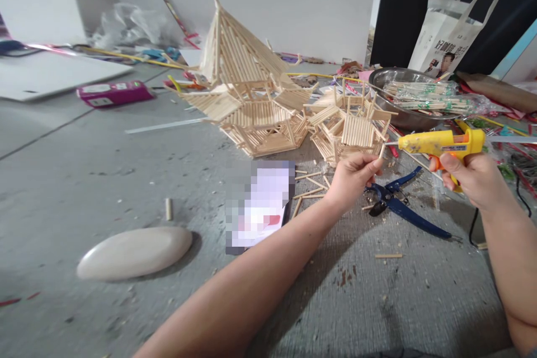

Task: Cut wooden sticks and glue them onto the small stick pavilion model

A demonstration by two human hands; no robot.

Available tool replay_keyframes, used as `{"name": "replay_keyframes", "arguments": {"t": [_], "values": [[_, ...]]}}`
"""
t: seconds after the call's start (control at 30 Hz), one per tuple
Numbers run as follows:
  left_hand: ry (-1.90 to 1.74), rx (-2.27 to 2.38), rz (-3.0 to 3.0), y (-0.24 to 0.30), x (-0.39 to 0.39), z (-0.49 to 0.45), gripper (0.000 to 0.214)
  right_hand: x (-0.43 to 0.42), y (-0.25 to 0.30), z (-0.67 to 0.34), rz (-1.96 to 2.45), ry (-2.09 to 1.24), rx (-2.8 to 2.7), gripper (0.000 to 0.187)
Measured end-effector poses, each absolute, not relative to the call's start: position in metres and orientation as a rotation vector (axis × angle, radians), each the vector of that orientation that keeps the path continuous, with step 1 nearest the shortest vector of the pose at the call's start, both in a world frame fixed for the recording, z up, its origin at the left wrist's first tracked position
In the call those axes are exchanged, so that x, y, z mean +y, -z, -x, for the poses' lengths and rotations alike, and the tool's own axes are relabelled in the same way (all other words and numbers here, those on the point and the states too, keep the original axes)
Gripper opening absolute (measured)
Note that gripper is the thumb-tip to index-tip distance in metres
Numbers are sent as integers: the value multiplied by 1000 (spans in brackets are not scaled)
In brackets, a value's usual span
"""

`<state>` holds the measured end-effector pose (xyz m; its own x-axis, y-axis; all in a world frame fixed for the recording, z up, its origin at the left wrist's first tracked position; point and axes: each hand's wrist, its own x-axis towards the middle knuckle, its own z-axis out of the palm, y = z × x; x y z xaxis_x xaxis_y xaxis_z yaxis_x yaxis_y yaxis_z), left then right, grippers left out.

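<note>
Pinched between the fingertips of my left hand [354, 178] is a short wooden stick [382, 150], held nearly upright. My right hand [472, 176] grips a yellow hot glue gun [436, 142] by its handle, a finger at the orange trigger. The gun's nozzle points left, at or very close to the stick's upper end. Just behind my left hand stands a small structure of wooden sticks [358, 131]. A larger stick structure with a tall pointed roof [241, 47] stands to its left. Blue-handled pruning shears [403, 207] lie on the floor below my hands.
A phone [268, 201] lies left of several cut sticks [309, 193]. A smooth pale stone [136, 253] rests at lower left, with a magenta pack [115, 93] farther back. A metal bowl [380, 81] holds wrapped sticks; a white bag [444, 33] stands behind it.
</note>
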<state>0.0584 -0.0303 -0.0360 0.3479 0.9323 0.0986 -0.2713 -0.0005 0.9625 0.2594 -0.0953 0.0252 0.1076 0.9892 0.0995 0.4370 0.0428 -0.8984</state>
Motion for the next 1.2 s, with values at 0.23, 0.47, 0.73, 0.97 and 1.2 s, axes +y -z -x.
{"name": "replay_keyframes", "arguments": {"t": [0.23, 0.47, 0.73, 0.97, 1.2], "values": [[-1089, 712, -1212, 35, -30, -58, 19, -93, -22, -260, 1497, -806, -1457, 34], [-1087, 706, -1199, 36, -30, -58, 19, -95, -25, -260, 1540, -806, -1468, 33], [-1098, 690, -1186, 37, -30, -59, 18, -96, -26, -261, 1554, -784, -1493, 35], [-1089, 699, -1169, 35, -31, -59, 17, -95, -25, -260, 1531, -761, -1499, 34], [-1085, 713, -1181, 35, -30, -58, 20, -96, -23, -260, 1540, -741, -1492, 32]]}}
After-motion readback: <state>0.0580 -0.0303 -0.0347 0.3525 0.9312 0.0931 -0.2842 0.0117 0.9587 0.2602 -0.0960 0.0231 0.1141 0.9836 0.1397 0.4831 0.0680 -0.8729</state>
